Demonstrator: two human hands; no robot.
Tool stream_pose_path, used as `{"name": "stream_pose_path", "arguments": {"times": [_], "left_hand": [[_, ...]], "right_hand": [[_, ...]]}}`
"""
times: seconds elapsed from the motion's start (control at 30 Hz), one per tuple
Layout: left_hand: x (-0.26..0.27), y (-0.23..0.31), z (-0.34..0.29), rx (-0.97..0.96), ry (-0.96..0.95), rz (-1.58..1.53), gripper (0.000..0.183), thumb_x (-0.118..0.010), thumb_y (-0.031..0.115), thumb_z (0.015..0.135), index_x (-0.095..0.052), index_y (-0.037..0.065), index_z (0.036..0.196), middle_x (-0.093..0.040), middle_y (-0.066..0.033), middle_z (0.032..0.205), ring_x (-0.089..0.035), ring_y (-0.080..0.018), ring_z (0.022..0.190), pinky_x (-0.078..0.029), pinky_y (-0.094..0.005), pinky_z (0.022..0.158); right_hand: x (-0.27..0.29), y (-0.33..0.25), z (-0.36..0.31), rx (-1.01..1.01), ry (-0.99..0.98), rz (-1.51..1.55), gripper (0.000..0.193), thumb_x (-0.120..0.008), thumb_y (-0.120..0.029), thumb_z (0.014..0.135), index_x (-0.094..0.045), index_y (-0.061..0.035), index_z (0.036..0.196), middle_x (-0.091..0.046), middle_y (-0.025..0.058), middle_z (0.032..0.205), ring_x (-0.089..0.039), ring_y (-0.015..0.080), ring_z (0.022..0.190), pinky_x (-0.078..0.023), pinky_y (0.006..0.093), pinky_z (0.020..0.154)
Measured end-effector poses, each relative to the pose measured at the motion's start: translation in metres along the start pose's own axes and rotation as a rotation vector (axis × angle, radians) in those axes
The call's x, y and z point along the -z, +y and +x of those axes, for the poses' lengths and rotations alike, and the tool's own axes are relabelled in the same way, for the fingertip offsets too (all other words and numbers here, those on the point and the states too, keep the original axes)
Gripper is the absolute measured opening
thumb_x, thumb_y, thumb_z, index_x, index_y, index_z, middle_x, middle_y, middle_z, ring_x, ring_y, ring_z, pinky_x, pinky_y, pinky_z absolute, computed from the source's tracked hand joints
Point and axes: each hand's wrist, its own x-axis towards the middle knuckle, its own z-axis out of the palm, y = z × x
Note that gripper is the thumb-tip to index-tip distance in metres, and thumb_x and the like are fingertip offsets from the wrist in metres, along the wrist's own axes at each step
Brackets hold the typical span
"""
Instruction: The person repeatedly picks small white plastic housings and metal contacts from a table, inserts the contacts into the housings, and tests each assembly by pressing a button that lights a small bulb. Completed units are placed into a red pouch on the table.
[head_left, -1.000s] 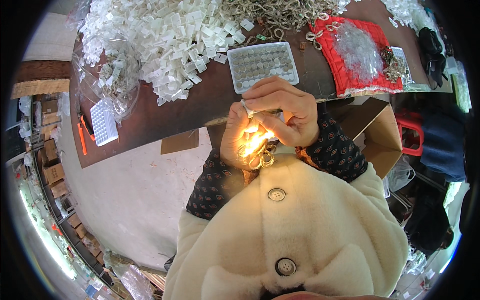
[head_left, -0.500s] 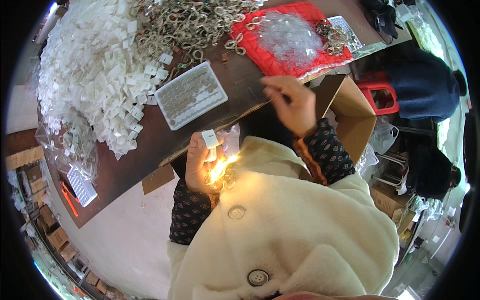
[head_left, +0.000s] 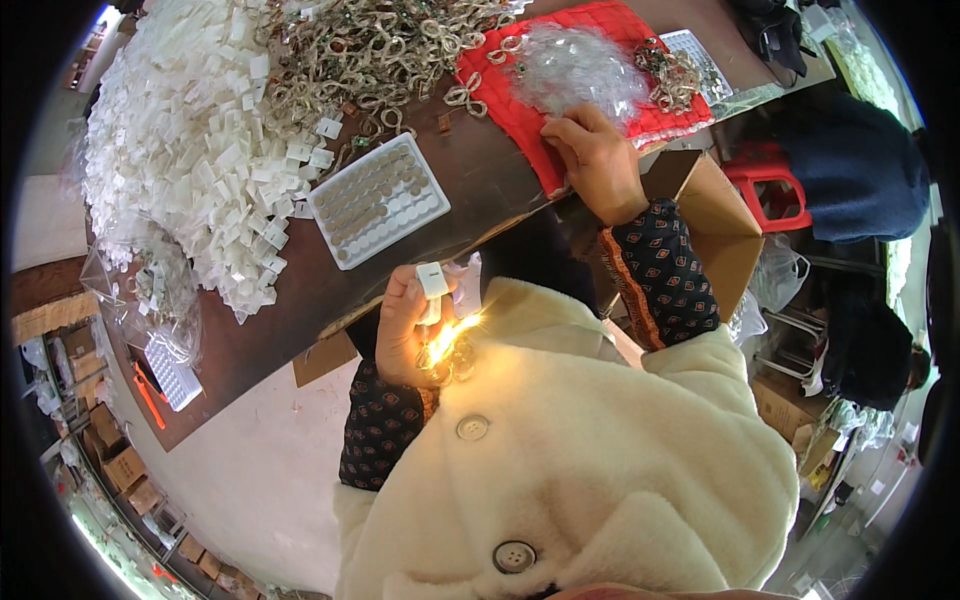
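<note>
My left hand (head_left: 398,330) is closed around a small white plastic battery box (head_left: 431,281), held upright in front of my coat. Below the box, a coil of string lights (head_left: 446,346) glows warm yellow against the same hand. Next to it is a pale translucent flap (head_left: 467,285). My right hand (head_left: 602,170) is over the near edge of a red quilted cloth (head_left: 535,150), its fingers bent and pinched at the front of a heap of clear plastic pieces (head_left: 580,70). Whatever is between those fingertips is hidden.
A white tray (head_left: 428,210) of round grey discs lies on the brown table. Behind it are heaped white plastic pieces (head_left: 190,150) and coiled wires (head_left: 370,60). An orange-handled tool (head_left: 150,395) lies far left. At right are an open cardboard box (head_left: 722,225), a red stool (head_left: 775,190) and a person (head_left: 860,165).
My right hand has moved up and away from me, from above the table's front edge to the clear plastic heap. My left hand still holds the lit string lights and box.
</note>
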Motion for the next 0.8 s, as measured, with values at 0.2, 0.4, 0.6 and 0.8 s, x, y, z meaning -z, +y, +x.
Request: {"name": "stream_pose_path", "arguments": {"times": [0.2,0.4,0.6,0.8], "left_hand": [[-0.008,-0.001,0.001,-0.041,0.006,-0.111,0.012,-0.059,0.015,0.097,-0.057,0.006,0.104,-0.070,-0.0143,0.099,-0.047,-0.0076,0.054,-0.039,-0.0210,0.049],[-0.017,0.006,0.000,-0.184,-0.035,-0.107,0.015,-0.061,0.009,0.096,-0.058,0.007,0.110,-0.069,-0.0134,0.100,-0.061,-0.0101,0.072,-0.047,-0.0213,0.056],[-0.016,0.011,-0.006,-0.284,0.033,-0.062,0.015,-0.064,0.008,0.095,-0.060,0.006,0.110,-0.069,-0.0088,0.099,-0.063,-0.0097,0.078,-0.050,-0.0216,0.060],[-0.008,0.011,-0.009,-0.290,-0.032,-0.069,0.017,-0.065,0.006,0.094,-0.060,0.005,0.110,-0.069,-0.0091,0.094,-0.059,-0.0076,0.066,-0.045,-0.0213,0.051]], "right_hand": [[0.011,-0.045,0.000,-0.151,0.011,0.471,0.013,-0.066,0.000,0.089,-0.066,-0.0036,0.101,-0.067,0.0082,0.091,-0.067,0.0194,0.079,-0.053,0.0297,0.068],[0.012,-0.126,-0.012,-0.052,-0.206,0.944,0.015,-0.063,0.004,0.093,-0.065,0.0038,0.107,-0.069,0.0092,0.096,-0.066,0.0111,0.083,-0.052,0.0227,0.074],[0.012,-0.155,-0.012,-0.095,-0.316,0.977,0.010,-0.061,0.001,0.094,-0.064,0.0031,0.104,-0.070,0.0170,0.112,-0.066,0.0152,0.098,-0.052,0.0286,0.088],[0.012,-0.158,-0.013,-0.124,-0.374,1.030,0.010,-0.061,0.002,0.094,-0.065,0.0026,0.103,-0.070,0.0167,0.110,-0.067,0.0163,0.098,-0.052,0.0287,0.088]]}}
